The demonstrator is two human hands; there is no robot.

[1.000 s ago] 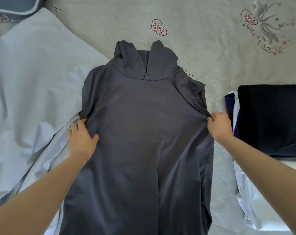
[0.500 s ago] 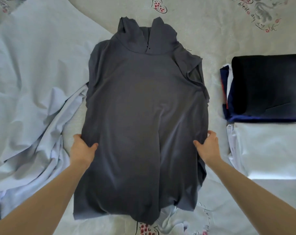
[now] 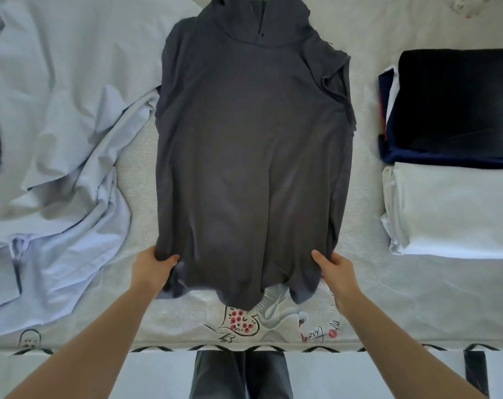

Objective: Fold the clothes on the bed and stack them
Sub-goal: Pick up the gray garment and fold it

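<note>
Both hands pinch the lower part of the dark grey top (image 3: 253, 156): the left hand (image 3: 152, 269) has its thumb over the left side edge with fingers tucked beneath, and the right hand (image 3: 335, 270) mirrors it on the right edge. That garment lies flat, collar away from the person, in the middle of the bed (image 3: 417, 306), its sleeves apparently already turned in. I judge the step in hand to be the lengthwise fold: the next move calls for lifting the hem evenly and carrying it up toward the collar. Folded clothes (image 3: 457, 174) wait stacked to the right; a pale blue garment (image 3: 60, 139) lies crumpled left.
</note>
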